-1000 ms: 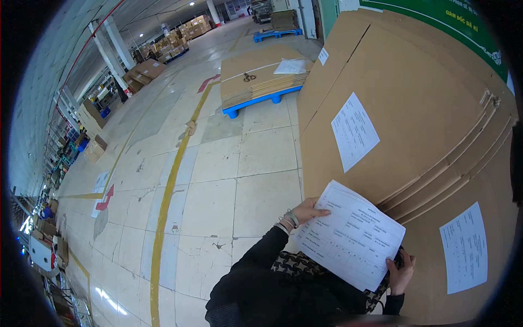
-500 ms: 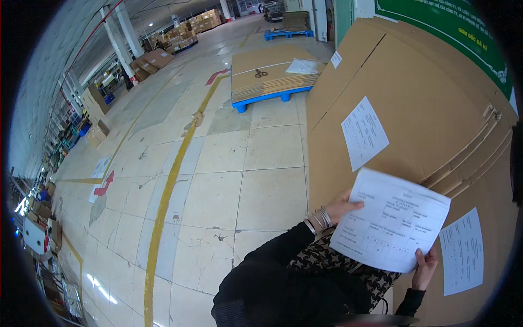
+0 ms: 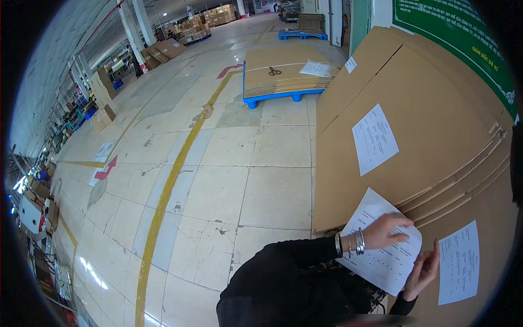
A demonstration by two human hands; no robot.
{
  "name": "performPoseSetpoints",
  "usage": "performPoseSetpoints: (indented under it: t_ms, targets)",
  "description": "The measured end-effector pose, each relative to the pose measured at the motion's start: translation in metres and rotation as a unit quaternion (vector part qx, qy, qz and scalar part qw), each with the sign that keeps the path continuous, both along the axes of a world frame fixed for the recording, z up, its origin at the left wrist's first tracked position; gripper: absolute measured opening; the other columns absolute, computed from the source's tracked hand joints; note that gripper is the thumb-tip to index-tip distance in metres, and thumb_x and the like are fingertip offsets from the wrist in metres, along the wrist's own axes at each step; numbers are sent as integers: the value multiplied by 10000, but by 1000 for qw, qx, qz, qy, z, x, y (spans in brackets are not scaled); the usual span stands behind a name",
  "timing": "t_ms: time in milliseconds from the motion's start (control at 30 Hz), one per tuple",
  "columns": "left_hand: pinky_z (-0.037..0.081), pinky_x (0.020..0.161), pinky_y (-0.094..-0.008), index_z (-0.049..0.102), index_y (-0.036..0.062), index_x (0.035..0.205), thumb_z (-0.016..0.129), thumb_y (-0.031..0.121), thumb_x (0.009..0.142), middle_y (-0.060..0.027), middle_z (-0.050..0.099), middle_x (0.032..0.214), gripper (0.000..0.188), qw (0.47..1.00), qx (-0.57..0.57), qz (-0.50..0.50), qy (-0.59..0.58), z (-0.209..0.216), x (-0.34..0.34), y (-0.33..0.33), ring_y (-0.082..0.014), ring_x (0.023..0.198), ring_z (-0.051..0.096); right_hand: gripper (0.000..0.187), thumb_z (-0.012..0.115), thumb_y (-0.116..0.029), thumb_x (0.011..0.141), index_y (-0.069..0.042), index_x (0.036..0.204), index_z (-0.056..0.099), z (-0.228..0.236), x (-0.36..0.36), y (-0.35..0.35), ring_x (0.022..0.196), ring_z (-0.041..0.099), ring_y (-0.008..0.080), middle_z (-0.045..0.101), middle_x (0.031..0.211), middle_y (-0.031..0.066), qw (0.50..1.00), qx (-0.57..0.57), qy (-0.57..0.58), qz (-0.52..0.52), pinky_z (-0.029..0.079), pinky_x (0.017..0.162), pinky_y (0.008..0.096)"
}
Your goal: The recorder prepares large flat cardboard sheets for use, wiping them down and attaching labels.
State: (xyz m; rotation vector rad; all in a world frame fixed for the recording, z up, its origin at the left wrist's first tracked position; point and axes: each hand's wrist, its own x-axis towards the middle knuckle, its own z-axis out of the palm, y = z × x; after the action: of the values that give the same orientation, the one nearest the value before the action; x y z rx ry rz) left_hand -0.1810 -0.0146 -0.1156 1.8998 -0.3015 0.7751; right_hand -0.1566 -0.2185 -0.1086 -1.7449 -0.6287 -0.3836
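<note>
2 sheets (image 3: 376,140) are already on the cardboard (image 3: 438,125); the loose paper (image 3: 385,268) is not, held before it by the right hand (image 3: 422,273), left hand (image 3: 383,231) over it, grip unclear

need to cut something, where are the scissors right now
In the head view's upper middle, the scissors lie on the cardboard stack on the blue pallet, left of the white packet.

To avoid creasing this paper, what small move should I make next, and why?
Perhaps draw your left hand back to support the left edge of the paper: that hand crosses the printed face, while your right hand is at the right edge.
</note>
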Motion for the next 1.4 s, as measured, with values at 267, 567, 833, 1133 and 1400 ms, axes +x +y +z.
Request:
performPoseSetpoints:
  t_ms: [267, 567, 833, 1133, 1400]
  targets:
    - [493, 674, -282, 650, -30, 955, 671, 136, 814, -125, 667, 854, 219, 966, -170, -177, 87, 5, -16, -21, -170, 786, 637, 574, 538, 2, 868, 10, 1391, 302, 19, -35, 41, 742, 430, 85, 433, 816, 12, 988, 90, 25, 124, 378, 677, 204]
    - [455, 602, -246, 644, -48, 864, 642, 176, 857, -71, 625, 724, 225, 951, -265, -161, 4, 24, -34, -12, -99, 667, 563, 762, 610, -79, 830, -24, 1443, 162, 56, -63, 63, 828, 440, 117, 446, 937, 44, 978, 61, -41, 196, 379, 707, 221]
    - [431, 595, -239, 629, -53, 880, 609, 166, 882, -50, 569, 746, 219, 930, -287, -228, -12, 31, -61, 21, -79, 693, 530, 895, 675, -147, 762, -28, 1447, 113, 70, -86, 86, 835, 451, 134, 436, 994, 66, 964, 41, -48, 259, 382, 674, 230]
    - [457, 674, -262, 635, -41, 922, 570, 165, 901, -74, 621, 820, 217, 929, -282, -238, -39, 37, -80, 34, -122, 752, 565, 993, 704, -153, 684, -69, 1459, 90, 56, -94, 92, 879, 475, 182, 346, 1295, 133, 951, 19, -64, 301, 433, 646, 256]
    - [481, 700, -273, 640, -36, 937, 576, 119, 896, -67, 646, 848, 173, 925, -265, -272, -6, 34, -82, 30, -111, 801, 597, 978, 689, -95, 678, -97, 1464, 107, 41, -90, 67, 908, 476, 202, 359, 1288, 129, 954, -12, -82, 290, 441, 679, 293]
